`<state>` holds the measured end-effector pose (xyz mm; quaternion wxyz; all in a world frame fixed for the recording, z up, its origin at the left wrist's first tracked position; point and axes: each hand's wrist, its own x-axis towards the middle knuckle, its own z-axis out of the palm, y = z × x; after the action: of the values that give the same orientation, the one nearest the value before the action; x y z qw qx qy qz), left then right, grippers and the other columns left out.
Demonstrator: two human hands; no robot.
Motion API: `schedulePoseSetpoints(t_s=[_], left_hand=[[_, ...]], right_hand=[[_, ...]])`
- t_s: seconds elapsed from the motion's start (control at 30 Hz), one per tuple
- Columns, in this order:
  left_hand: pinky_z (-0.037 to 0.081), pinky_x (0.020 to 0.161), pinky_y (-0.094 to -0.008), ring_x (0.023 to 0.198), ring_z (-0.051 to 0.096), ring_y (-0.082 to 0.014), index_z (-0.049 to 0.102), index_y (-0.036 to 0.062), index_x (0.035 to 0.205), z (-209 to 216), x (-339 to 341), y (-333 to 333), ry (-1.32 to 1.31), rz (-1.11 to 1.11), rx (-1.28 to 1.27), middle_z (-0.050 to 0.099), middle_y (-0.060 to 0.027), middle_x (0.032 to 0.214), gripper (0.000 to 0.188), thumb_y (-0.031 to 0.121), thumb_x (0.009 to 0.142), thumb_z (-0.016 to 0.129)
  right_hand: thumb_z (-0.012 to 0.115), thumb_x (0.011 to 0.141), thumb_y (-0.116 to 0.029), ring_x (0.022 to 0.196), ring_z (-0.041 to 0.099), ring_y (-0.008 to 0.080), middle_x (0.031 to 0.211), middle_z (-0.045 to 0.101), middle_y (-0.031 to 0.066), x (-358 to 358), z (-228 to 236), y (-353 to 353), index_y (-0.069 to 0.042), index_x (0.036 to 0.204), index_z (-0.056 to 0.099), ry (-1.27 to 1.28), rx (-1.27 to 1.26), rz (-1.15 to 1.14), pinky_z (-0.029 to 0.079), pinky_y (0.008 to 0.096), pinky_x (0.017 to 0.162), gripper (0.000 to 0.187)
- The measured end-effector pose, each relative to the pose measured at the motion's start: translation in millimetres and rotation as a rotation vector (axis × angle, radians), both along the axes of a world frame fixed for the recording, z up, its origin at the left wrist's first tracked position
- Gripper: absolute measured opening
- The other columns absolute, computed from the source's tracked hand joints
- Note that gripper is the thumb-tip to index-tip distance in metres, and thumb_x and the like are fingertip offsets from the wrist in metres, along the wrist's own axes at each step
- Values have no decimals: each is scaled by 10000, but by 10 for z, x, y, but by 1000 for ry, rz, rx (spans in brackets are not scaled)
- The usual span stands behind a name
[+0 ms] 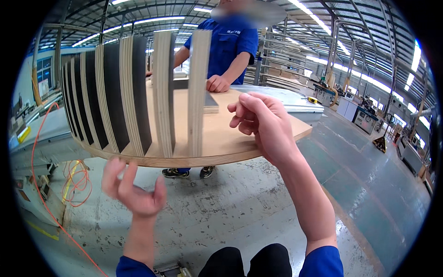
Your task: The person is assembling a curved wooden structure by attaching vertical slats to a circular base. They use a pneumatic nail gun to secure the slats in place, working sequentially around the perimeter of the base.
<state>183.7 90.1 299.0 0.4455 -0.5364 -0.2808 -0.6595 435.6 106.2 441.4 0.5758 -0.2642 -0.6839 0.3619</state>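
Note:
My left hand [134,190] is just below the near edge of a light wooden board [226,143], slightly blurred, with fingers apart and nothing in it. Above the board's right part is my right hand [267,121], its fingers loosely curled and apart, with nothing visible in them. A row of upright plywood strips [134,97] with black faces stands along the board's left and near side. Closest to my right hand is the end strip [199,92], standing apart from its neighbour. A dark flat plywood piece [211,104] lies on the board behind it.
Across the board a person in a blue shirt [230,51] rests one hand [218,84] near the dark piece. An orange hose [34,161] hangs at the left. A yellow tape measure [312,99] lies on a pale stack at the right. Machines [364,121] stand beyond.

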Motion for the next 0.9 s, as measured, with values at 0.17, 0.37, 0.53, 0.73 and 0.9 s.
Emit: schedulePoseSetpoints(t_s=[0.17, 0.37, 0.53, 0.73, 0.9], left_hand=[[344, 1015, -477, 1150, 423, -294, 541, 75, 1309, 272, -73, -15, 102, 195, -35, 487, -102, 1197, 703, 611, 879, 686], [354, 1016, -487, 1101, 422, -284, 621, 117, 1256, 244, -25, 23, 45, 224, -33, 524, -37, 1104, 749, 652, 755, 774], [395, 1014, -496, 1013, 488, -259, 654, 117, 1235, 249, -13, -24, 20, 176, -39, 570, -29, 1039, 751, 565, 665, 851], [413, 1021, -498, 981, 511, -255, 654, 102, 1242, 268, 17, -64, 5, 119, -36, 568, -37, 1007, 804, 391, 539, 917], [414, 1029, -501, 975, 511, -260, 656, 93, 1241, 238, -11, -108, -11, 142, -65, 549, -42, 987, 826, 357, 506, 925]], right_hand=[[590, 958, -231, 671, 653, 172, 701, 675, 118, 137, 311, 318, 52, 808, 697, -360, 351, -166, 500, 314, 626, 338], [668, 892, -447, 885, 725, 328, 904, 743, 208, -299, 564, 1102, 56, 1008, 745, -1119, 354, -443, 562, 394, 820, 522], [693, 774, -393, 939, 719, 338, 999, 746, 216, -401, 518, 1645, 43, 1014, 759, -1468, 375, -299, 557, 402, 821, 503], [748, 779, -294, 922, 641, 161, 1070, 658, 82, 279, 652, 1324, -32, 1106, 744, -896, -20, 4, 521, 296, 738, 418], [692, 939, -224, 1046, 622, 160, 1240, 597, 136, 681, 556, 681, 84, 1277, 605, -362, -267, 353, 547, 306, 852, 465]])
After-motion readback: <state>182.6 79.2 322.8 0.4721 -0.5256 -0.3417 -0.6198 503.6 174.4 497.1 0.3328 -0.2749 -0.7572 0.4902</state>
